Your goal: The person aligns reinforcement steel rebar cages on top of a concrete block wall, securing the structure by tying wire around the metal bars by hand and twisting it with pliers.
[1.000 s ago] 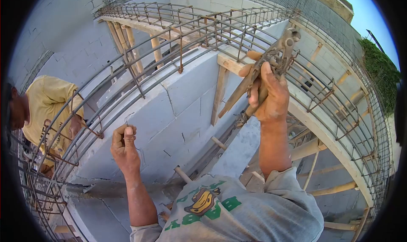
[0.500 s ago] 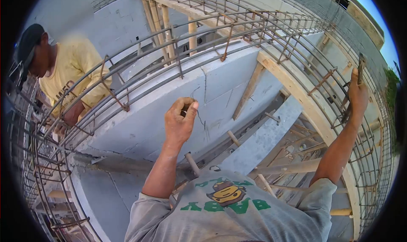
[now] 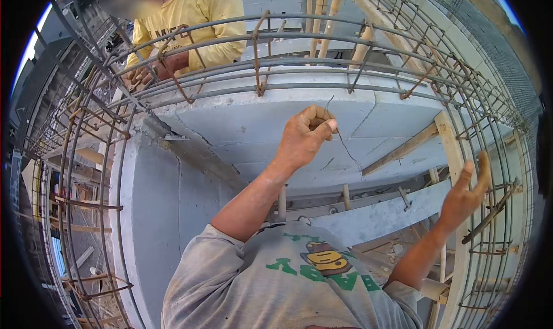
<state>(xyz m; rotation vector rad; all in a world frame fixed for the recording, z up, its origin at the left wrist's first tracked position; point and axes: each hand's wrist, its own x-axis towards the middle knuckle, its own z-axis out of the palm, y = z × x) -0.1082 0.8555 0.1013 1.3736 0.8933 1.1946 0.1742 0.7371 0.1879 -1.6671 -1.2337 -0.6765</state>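
My left hand [image 3: 305, 134] is raised before the block wall, thumb and fingers pinched together on a thin piece of tie wire [image 3: 348, 150]. One end of the wire sticks up past the fingertips, and a long bent length hangs down to the right. Over on the right side, my right hand [image 3: 464, 201] has its fingers apart and holds nothing. Just beside it, a dark, long-handled hand tool [image 3: 489, 215] lies tilted on the rebar cage [image 3: 483, 134]; its exact kind is hard to make out.
Rebar runs along the top of the block wall [image 3: 276, 113] and down the left side. Behind it a co-worker in a yellow shirt [image 3: 213, 12] has both hands near the bars. Wooden boards [image 3: 455, 150], props and a grey plank [image 3: 380, 214] fill the space below.
My right hand has let go of the tool, which now rests on the bars, and has come lower. The view has swung left. The left hand still pinches the wire.
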